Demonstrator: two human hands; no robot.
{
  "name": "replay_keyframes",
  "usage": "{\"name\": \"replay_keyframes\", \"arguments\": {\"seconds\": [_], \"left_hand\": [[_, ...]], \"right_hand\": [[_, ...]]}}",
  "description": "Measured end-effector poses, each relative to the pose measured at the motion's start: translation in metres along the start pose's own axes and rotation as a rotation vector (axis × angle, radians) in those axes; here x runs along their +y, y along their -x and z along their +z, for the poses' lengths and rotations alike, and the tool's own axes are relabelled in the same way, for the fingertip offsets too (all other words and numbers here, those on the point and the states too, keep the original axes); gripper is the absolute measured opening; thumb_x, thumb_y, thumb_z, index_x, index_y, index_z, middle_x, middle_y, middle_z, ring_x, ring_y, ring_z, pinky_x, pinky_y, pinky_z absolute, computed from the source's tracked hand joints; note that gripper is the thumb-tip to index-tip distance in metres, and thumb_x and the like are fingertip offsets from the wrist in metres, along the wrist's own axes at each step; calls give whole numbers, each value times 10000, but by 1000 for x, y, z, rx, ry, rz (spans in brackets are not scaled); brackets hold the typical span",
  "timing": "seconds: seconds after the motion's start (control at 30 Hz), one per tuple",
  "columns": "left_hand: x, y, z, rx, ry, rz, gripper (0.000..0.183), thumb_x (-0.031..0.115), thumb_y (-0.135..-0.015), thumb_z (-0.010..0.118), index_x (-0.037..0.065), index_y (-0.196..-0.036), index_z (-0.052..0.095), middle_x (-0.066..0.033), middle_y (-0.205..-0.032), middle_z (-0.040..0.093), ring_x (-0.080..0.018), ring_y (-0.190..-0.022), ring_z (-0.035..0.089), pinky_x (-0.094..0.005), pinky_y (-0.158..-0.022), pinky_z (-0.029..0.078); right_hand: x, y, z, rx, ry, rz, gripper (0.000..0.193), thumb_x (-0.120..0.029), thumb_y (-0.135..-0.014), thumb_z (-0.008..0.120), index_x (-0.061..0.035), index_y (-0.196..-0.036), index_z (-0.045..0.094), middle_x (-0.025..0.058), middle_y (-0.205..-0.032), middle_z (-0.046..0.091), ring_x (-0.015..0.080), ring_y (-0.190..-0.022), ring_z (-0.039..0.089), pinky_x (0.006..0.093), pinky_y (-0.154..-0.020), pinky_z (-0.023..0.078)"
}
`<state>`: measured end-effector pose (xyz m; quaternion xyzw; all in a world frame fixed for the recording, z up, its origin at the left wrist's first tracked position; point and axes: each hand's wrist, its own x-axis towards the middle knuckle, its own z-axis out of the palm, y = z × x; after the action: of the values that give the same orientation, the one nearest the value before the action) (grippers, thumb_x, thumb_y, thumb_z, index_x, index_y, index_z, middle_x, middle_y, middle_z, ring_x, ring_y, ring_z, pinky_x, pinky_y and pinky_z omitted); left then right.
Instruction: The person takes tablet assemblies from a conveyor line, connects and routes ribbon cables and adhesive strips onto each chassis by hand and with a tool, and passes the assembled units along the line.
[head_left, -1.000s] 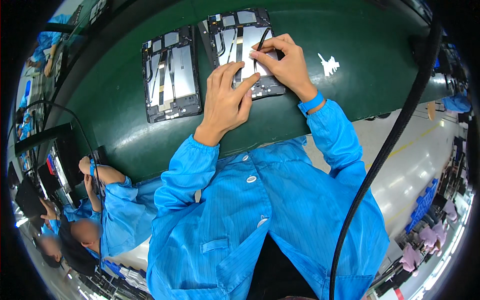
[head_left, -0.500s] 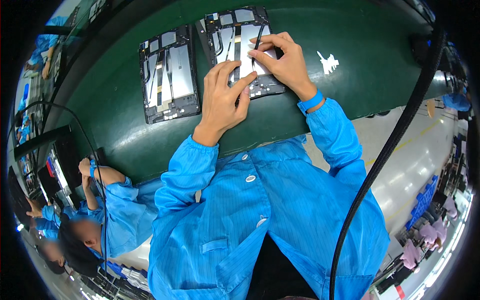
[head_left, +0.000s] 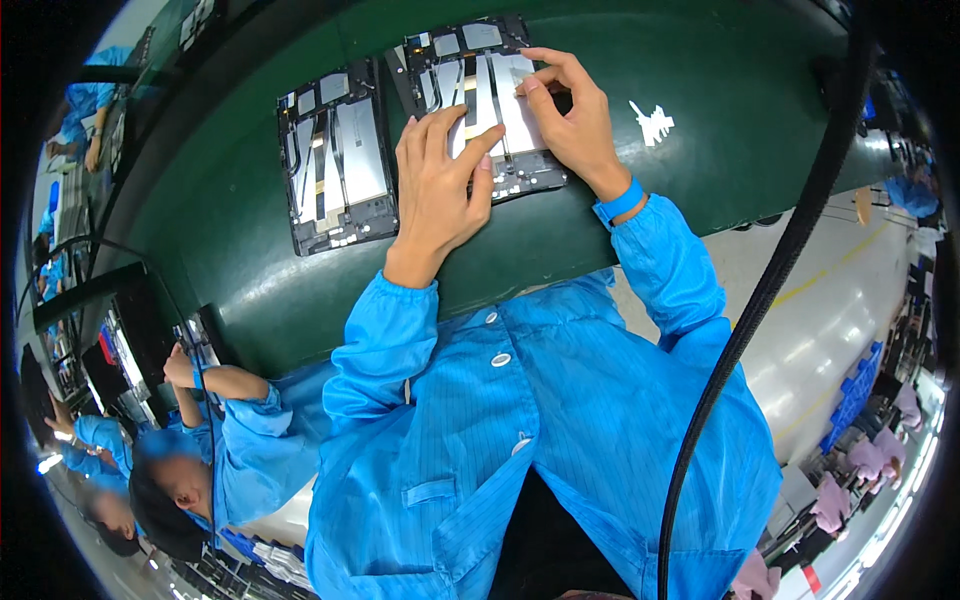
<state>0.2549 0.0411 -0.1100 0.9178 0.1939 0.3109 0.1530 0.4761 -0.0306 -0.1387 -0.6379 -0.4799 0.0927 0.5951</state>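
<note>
Two opened tablets with black frames, silver plates and black flat cables lie on the bench. My left hand (head_left: 437, 190) rests with spread fingers over the lower left of the right tablet (head_left: 516, 132). Its index fingertip touches the plate beside a black flat cable (head_left: 494, 88), which runs down the middle. At that tablet's right edge is my right hand (head_left: 582, 125), fingers curved and thumb apart from the index finger. I see nothing clear between them. The left tablet (head_left: 362, 150) lies beside my left hand, untouched.
Small white pieces (head_left: 652, 124) lie on the green bench (head_left: 600, 235) to the right. A thick black cable (head_left: 760, 290) crosses the view at the right. On the left, a co-worker in a blue sleeve (head_left: 255, 430) sits along the same bench.
The black flat cable, earlier raised between my right fingers, now lies along the plate. My right hand has let go and shifted slightly right. My left hand stays nearly in place.
</note>
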Motion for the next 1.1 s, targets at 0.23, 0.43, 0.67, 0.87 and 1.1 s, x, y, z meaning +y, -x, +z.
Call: {"name": "replay_keyframes", "arguments": {"seconds": [0.23,0.43,0.67,0.87,1.1], "left_hand": [[3,-2,0,-29,-49,-10,395,143,-984,664,171,-1351,806,-224,-1503,597,-443,-1450,507,-668,-1291,322],[2,-2,-1,-31,-27,-1,434,111,-944,662,168,-1351,802,-220,-1509,596,-443,-1458,505,-670,-1305,305],[0,8,-2,-38,79,70,434,37,-811,676,136,-1201,838,-172,-1456,647,-407,-1439,540,-655,-1287,352],[-7,8,6,-30,175,44,393,-4,-792,659,118,-1118,841,-164,-1424,670,-398,-1433,553,-640,-1288,350],[0,4,2,-28,204,-16,315,-20,-848,636,87,-1071,833,-169,-1441,662,-416,-1425,553,-593,-1302,326]], "right_hand": [[-20,-4,-3,13,-9,33,329,-113,-1085,709,-55,-1409,714,60,-996,835,127,-941,731,324,-913,580],[-16,-3,-6,21,37,3,320,-127,-1088,703,-56,-1400,718,70,-991,838,147,-936,749,333,-913,585],[-20,-1,-7,42,6,15,306,-115,-1069,714,-61,-1370,728,91,-981,824,195,-928,762,365,-894,596],[-17,2,-7,62,3,15,307,-114,-1039,749,-84,-1345,744,112,-987,797,261,-925,762,400,-878,607],[-15,3,-8,38,43,15,303,-119,-1075,704,-58,-1371,726,88,-975,828,171,-922,753,346,-894,592]]}}
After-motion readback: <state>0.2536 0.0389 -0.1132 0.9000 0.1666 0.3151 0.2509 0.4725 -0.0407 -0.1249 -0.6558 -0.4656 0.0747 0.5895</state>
